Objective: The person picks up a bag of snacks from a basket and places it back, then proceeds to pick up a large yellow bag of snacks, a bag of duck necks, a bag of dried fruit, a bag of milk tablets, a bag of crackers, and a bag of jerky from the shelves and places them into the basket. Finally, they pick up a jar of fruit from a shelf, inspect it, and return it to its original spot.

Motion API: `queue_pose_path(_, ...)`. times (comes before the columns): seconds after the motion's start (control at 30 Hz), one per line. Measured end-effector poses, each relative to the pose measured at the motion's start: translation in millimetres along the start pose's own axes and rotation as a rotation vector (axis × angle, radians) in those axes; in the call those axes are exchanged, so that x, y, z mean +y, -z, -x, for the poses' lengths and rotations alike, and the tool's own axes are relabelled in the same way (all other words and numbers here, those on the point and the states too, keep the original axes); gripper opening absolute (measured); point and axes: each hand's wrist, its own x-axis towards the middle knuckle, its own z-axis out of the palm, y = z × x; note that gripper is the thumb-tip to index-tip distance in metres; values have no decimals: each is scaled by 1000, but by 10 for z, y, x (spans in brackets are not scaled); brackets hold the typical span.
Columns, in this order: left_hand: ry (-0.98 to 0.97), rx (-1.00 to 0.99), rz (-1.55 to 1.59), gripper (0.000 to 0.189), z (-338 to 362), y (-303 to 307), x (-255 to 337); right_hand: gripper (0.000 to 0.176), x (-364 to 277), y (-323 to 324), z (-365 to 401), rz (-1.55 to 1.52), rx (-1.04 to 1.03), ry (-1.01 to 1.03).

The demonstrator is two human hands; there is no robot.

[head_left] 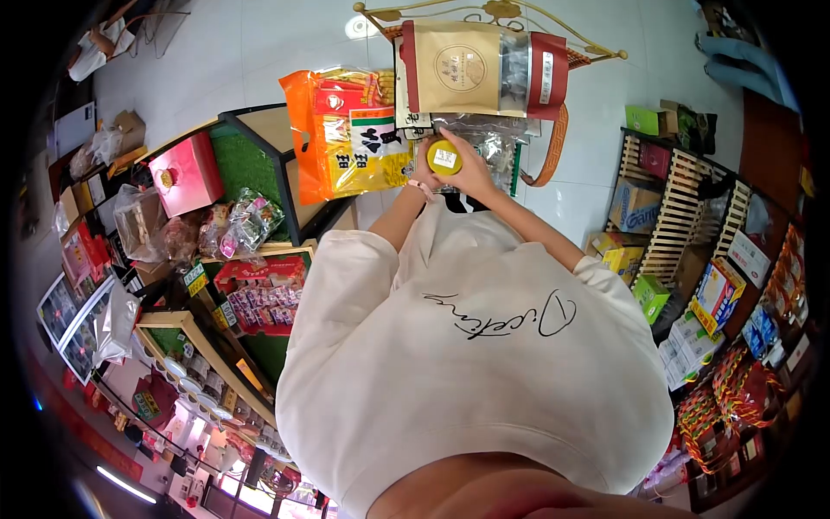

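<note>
Both of my hands hold a round container with a yellow lid and a small white label [444, 157]. My left hand [424, 169] is wrapped round one side of it, with a band at the wrist. Round the other side are the fingers of my right hand [471, 169]. Just beyond the hands lies a brown and red paper bag with a clear strip [467, 69]. An orange and yellow snack bag [346, 147] is beside my left hand. Clear plastic packaging [499, 154] shows behind my right hand.
A gold metal rack [596, 52] holds the bags in front. On the left are a green-lined display stand [233, 164] and a pink box [186, 176]. Wooden slatted shelves [674, 208] with boxed goods stand on the right. Parts of other people show at both upper corners.
</note>
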Motion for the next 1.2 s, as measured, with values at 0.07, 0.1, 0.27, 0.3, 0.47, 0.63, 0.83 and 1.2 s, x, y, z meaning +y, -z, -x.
queue_pose_path(0.07,55,8,32,47,-134,15,57,83,96,-17,-97,45,19,-11)
queue_pose_path(0.1,83,13,47,48,-219,43,81,83,178,-54,-130,68,31,-27)
queue_pose_path(0.27,48,69,192,45,-509,195,65,73,424,-19,-121,227,58,61)
queue_pose_path(0.3,55,67,224,45,-535,222,64,62,454,-21,-91,212,136,32)
queue_pose_path(0.47,140,115,230,44,-619,364,25,51,923,44,262,293,212,-166)
queue_pose_path(0.63,175,118,214,44,-426,389,69,65,1383,-17,520,449,454,-466)
queue_pose_path(0.83,336,75,601,54,-152,414,73,77,1916,14,410,684,292,-467)
queue_pose_path(1.2,393,176,760,53,-318,83,-98,71,2101,14,455,623,347,-459)
